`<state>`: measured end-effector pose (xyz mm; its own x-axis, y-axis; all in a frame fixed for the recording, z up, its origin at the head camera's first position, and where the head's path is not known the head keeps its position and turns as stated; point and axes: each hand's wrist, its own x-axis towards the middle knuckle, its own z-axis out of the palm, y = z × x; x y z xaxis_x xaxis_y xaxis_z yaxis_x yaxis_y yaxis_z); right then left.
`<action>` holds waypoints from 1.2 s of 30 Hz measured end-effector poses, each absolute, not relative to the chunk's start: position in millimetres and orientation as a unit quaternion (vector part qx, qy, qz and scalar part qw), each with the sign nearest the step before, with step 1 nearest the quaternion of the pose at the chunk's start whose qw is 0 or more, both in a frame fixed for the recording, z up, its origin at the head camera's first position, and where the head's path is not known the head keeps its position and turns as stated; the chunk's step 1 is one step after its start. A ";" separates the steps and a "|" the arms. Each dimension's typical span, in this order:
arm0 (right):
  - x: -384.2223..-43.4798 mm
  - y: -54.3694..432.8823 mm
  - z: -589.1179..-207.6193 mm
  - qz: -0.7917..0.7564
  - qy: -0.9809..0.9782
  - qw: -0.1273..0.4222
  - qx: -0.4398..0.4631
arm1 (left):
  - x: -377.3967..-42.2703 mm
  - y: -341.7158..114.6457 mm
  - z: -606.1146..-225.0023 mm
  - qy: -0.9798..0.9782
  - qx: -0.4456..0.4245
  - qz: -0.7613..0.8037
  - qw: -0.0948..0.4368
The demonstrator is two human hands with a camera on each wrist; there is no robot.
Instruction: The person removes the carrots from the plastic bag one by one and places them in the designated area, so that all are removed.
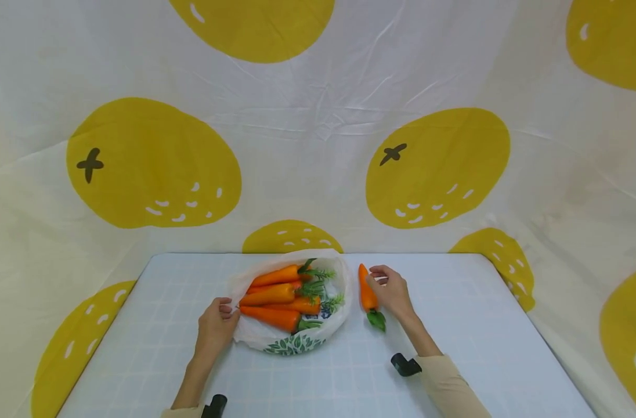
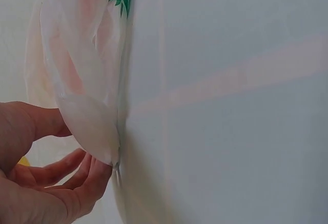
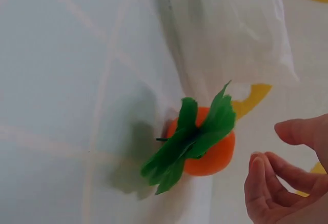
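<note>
The left hand (image 1: 216,325), thumb and fingers bent, grips the left edge of a white bag (image 1: 257,332), open around several carrots (image 1: 276,294). Beside it, a leafy carrot (image 1: 369,299) lies on the table (image 1: 464,337); the right hand (image 1: 394,293) reaches alongside, thumb and bent fingers parted, contact unclear.

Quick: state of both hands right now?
Left hand: closed, holding the edge of the white bag.
Right hand: open, fingers curved beside the loose carrot, holding nothing.
</note>
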<state>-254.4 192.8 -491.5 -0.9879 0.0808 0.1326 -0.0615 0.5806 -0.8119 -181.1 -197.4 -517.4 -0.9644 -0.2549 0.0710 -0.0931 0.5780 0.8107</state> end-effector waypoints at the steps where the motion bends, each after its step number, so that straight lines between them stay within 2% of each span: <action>1: -254.7 190.5 -489.4 0.461 -0.884 0.084 0.001 | -181.3 -197.5 -516.9 -0.884 0.099 -0.447 0.093; 16: -249.0 146.5 -458.8 0.505 -0.841 0.153 0.118 | -184.2 -194.5 -510.1 -0.884 0.110 -0.429 0.153; 22: -241.8 127.3 -454.8 0.511 -0.829 0.147 0.174 | -189.1 -194.6 -512.5 -0.887 0.107 -0.417 0.167; 31: -232.5 94.9 -458.0 0.487 -0.828 0.109 0.255 | -191.3 -195.2 -512.3 -0.890 0.126 -0.414 0.146; 36: -227.8 77.2 -465.5 0.485 -0.815 0.101 0.299 | -190.3 -195.0 -511.8 -0.888 0.124 -0.415 0.153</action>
<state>-227.8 77.2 -465.5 -0.8004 -0.3895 0.4558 -0.5864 0.3503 -0.7304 -190.3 -195.0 -511.8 -0.9222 -0.3477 0.1691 -0.0932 0.6244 0.7755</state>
